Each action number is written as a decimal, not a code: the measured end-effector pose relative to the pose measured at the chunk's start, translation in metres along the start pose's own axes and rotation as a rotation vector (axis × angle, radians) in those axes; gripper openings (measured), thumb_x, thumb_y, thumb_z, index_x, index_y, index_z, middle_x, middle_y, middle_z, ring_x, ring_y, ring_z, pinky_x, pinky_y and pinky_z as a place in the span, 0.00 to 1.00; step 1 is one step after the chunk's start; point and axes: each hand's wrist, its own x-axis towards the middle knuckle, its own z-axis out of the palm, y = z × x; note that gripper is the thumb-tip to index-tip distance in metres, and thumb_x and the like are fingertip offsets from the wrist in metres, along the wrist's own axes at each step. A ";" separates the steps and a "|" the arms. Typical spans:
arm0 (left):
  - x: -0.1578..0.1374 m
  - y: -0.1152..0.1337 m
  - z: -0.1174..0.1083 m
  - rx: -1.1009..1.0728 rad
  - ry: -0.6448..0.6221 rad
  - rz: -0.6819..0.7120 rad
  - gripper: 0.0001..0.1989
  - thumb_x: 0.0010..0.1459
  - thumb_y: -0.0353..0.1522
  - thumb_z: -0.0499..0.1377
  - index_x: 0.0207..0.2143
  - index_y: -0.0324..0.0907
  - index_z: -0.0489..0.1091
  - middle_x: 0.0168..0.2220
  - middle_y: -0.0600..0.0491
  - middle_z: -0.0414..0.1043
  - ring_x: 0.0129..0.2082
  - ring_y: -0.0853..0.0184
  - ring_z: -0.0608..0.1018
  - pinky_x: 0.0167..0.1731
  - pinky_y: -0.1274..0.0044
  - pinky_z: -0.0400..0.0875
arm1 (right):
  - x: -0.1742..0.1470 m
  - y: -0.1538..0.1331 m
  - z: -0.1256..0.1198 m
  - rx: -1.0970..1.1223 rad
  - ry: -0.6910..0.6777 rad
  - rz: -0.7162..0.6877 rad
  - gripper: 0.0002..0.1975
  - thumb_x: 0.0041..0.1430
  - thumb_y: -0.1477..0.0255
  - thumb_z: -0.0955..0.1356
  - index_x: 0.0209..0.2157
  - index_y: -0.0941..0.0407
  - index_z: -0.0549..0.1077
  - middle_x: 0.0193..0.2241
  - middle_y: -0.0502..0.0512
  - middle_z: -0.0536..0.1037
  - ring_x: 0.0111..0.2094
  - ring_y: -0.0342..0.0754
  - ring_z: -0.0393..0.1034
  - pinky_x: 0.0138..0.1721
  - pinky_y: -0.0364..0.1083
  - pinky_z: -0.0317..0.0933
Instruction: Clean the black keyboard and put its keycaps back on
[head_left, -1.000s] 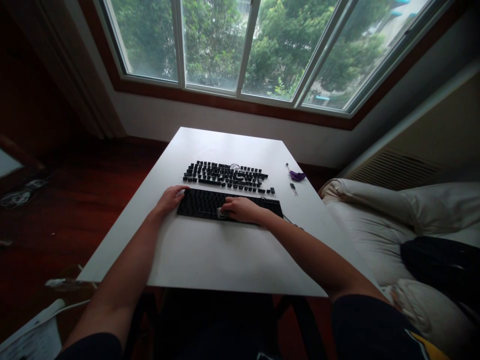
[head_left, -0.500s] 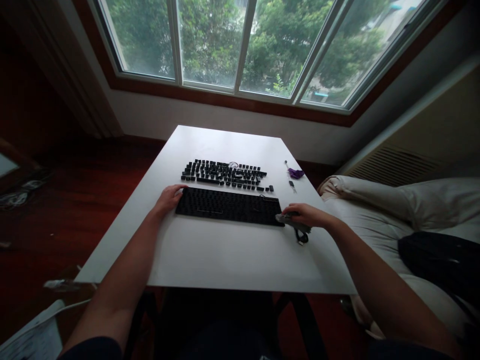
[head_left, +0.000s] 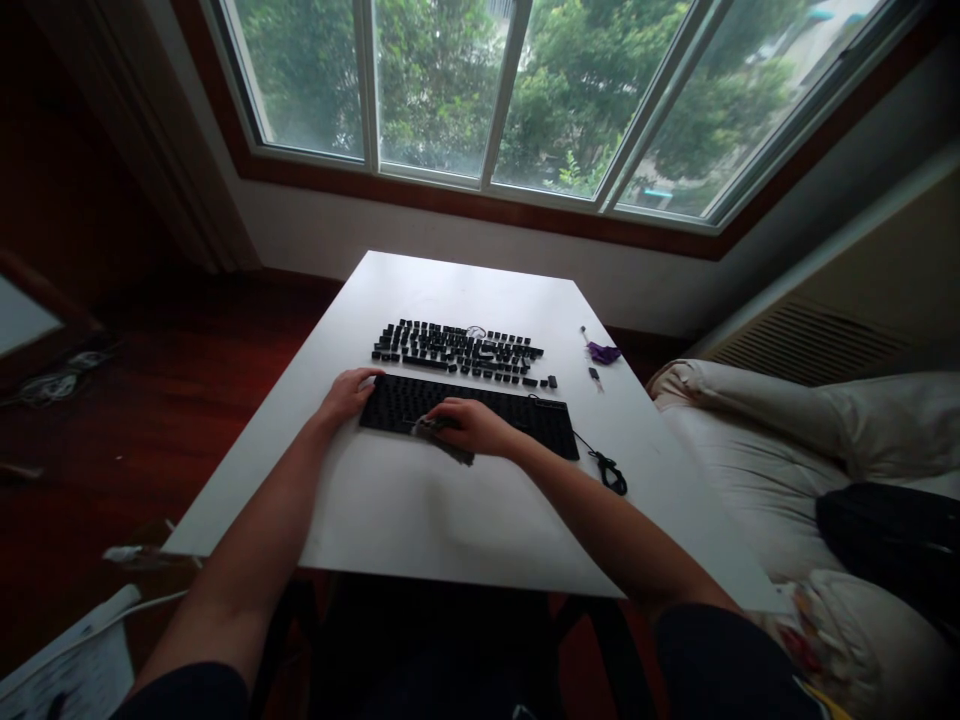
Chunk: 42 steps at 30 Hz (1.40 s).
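Note:
A black keyboard [head_left: 547,424] with its keycaps off lies on the white table [head_left: 390,510]. My left hand [head_left: 347,396] holds its left end, fingers at the far corner and the rest beside the edge. Bunched in my right hand [head_left: 480,428] is a grey cloth [head_left: 459,455], pressed on the keyboard left of its middle, with a loose end hanging over the near edge. The right fingers are closed round the cloth and hide part of the keyboard. Behind the keyboard, many loose black keycaps [head_left: 431,362] lie in rows.
The keyboard's cable [head_left: 613,478] is coiled off its right end. Farther right on the table are a purple cloth [head_left: 603,352] and a small dark tool [head_left: 595,374]. A beige sofa [head_left: 720,450] adjoins the right side, and a window [head_left: 435,90] is beyond the table.
My right hand has moved left with the grey cloth, from the keyboard's right end to left of its middle. My left hand stays at the left end. The view has shifted slightly.

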 end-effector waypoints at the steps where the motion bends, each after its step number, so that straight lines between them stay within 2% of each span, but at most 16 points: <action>1: 0.000 0.000 0.000 0.004 -0.001 0.001 0.22 0.61 0.32 0.53 0.56 0.47 0.74 0.55 0.51 0.76 0.57 0.58 0.74 0.62 0.65 0.64 | 0.016 -0.006 0.016 -0.032 -0.002 -0.015 0.15 0.63 0.69 0.70 0.52 0.52 0.77 0.45 0.55 0.78 0.43 0.48 0.74 0.44 0.44 0.64; 3: 0.000 -0.001 -0.001 0.009 -0.005 0.004 0.22 0.61 0.32 0.53 0.56 0.47 0.74 0.56 0.51 0.76 0.57 0.58 0.74 0.62 0.65 0.64 | 0.043 -0.017 0.041 -0.115 0.014 -0.024 0.15 0.64 0.68 0.70 0.52 0.51 0.77 0.45 0.54 0.77 0.42 0.48 0.74 0.43 0.43 0.62; 6: 0.000 -0.001 -0.002 0.018 -0.009 0.012 0.23 0.60 0.32 0.53 0.56 0.46 0.73 0.56 0.51 0.76 0.57 0.58 0.74 0.62 0.65 0.64 | 0.073 -0.028 0.061 -0.248 0.016 -0.032 0.15 0.65 0.64 0.68 0.52 0.48 0.76 0.45 0.53 0.76 0.41 0.49 0.73 0.40 0.43 0.61; 9: 0.001 -0.002 -0.003 0.021 -0.012 0.028 0.23 0.60 0.32 0.53 0.57 0.47 0.73 0.56 0.51 0.75 0.57 0.58 0.74 0.62 0.65 0.65 | 0.084 -0.033 0.063 -0.339 -0.052 -0.009 0.13 0.65 0.66 0.68 0.51 0.48 0.76 0.45 0.52 0.76 0.40 0.49 0.73 0.37 0.43 0.59; 12: 0.001 -0.002 -0.003 0.023 -0.022 0.039 0.23 0.60 0.32 0.54 0.57 0.47 0.73 0.56 0.51 0.75 0.56 0.58 0.74 0.62 0.65 0.65 | 0.075 -0.030 0.057 -0.372 -0.089 0.026 0.14 0.64 0.67 0.67 0.50 0.47 0.76 0.45 0.52 0.76 0.40 0.49 0.73 0.36 0.42 0.58; 19: -0.002 0.002 -0.004 0.034 -0.023 0.025 0.22 0.62 0.32 0.53 0.57 0.48 0.73 0.57 0.51 0.75 0.57 0.58 0.74 0.62 0.66 0.65 | 0.021 -0.004 0.024 -0.323 -0.139 0.109 0.15 0.61 0.71 0.69 0.50 0.48 0.77 0.44 0.53 0.76 0.42 0.49 0.73 0.38 0.42 0.57; 25: -0.003 0.006 -0.004 0.021 -0.027 0.004 0.22 0.62 0.32 0.53 0.57 0.48 0.73 0.57 0.51 0.75 0.58 0.57 0.73 0.62 0.65 0.64 | -0.052 0.029 -0.017 -0.207 -0.118 0.184 0.18 0.57 0.78 0.69 0.49 0.51 0.78 0.42 0.54 0.77 0.41 0.49 0.73 0.40 0.43 0.60; 29: -0.003 0.008 -0.004 0.005 -0.030 -0.017 0.22 0.62 0.33 0.53 0.58 0.49 0.73 0.57 0.52 0.75 0.59 0.57 0.73 0.63 0.64 0.64 | -0.104 0.051 -0.043 -0.183 -0.102 0.310 0.19 0.55 0.78 0.67 0.47 0.52 0.79 0.42 0.55 0.78 0.42 0.50 0.74 0.43 0.45 0.63; 33: -0.002 0.008 -0.002 0.002 -0.032 -0.019 0.22 0.62 0.33 0.53 0.58 0.49 0.73 0.57 0.52 0.75 0.59 0.58 0.73 0.63 0.65 0.64 | -0.156 0.073 -0.070 -0.063 -0.066 0.487 0.18 0.54 0.75 0.68 0.46 0.52 0.80 0.43 0.54 0.81 0.44 0.52 0.75 0.47 0.47 0.66; 36: -0.002 0.007 -0.001 0.006 -0.023 -0.006 0.22 0.62 0.33 0.53 0.57 0.49 0.73 0.57 0.52 0.74 0.59 0.58 0.73 0.63 0.65 0.64 | -0.193 0.094 -0.100 -0.043 -0.113 0.622 0.17 0.55 0.71 0.68 0.45 0.51 0.81 0.39 0.53 0.82 0.38 0.50 0.77 0.41 0.45 0.68; 39: -0.001 0.007 0.000 0.014 -0.014 -0.006 0.22 0.61 0.33 0.53 0.57 0.48 0.73 0.57 0.52 0.75 0.59 0.58 0.73 0.63 0.65 0.64 | -0.217 0.113 -0.129 -0.118 0.007 0.729 0.16 0.55 0.68 0.68 0.44 0.54 0.82 0.36 0.55 0.83 0.36 0.52 0.77 0.40 0.47 0.68; 42: 0.001 0.008 0.002 0.032 -0.008 -0.029 0.22 0.60 0.32 0.53 0.56 0.47 0.73 0.56 0.51 0.75 0.58 0.58 0.74 0.62 0.65 0.64 | -0.213 0.120 -0.137 -0.200 0.206 0.765 0.18 0.57 0.65 0.67 0.47 0.55 0.80 0.38 0.56 0.83 0.37 0.53 0.76 0.39 0.47 0.67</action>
